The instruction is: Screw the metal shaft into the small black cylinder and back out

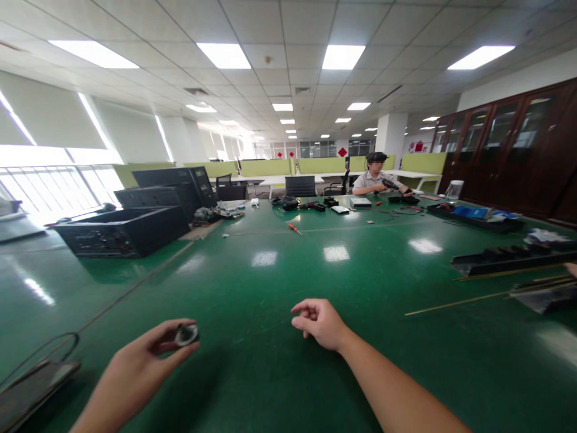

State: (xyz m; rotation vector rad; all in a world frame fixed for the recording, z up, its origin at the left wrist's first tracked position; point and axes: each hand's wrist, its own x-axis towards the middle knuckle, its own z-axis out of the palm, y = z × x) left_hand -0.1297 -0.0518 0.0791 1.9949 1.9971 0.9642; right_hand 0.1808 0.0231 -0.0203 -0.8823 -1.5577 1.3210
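Note:
My left hand (pixel 146 355) is low on the left, above the green tabletop (pixel 252 288). Its thumb and fingers pinch a small round part (pixel 186 334), silvery at the rim and dark in the centre; I cannot make out its exact kind. To the right, my right hand (pixel 321 323) hovers over the table with half-curled fingers. A gap shows between its thumb and index finger, and nothing is visible in it. An orange-handled screwdriver (pixel 295 229) lies farther back on the table.
Black computer cases (pixel 121 231) stand at the left. A flat dark device (pixel 38 385) with a cable lies near left. Black trays (pixel 509 255) and thin yellowish rods (pixel 455 304) are on the right. Across the table sits a person (pixel 374 177) holding a power drill (pixel 391 185).

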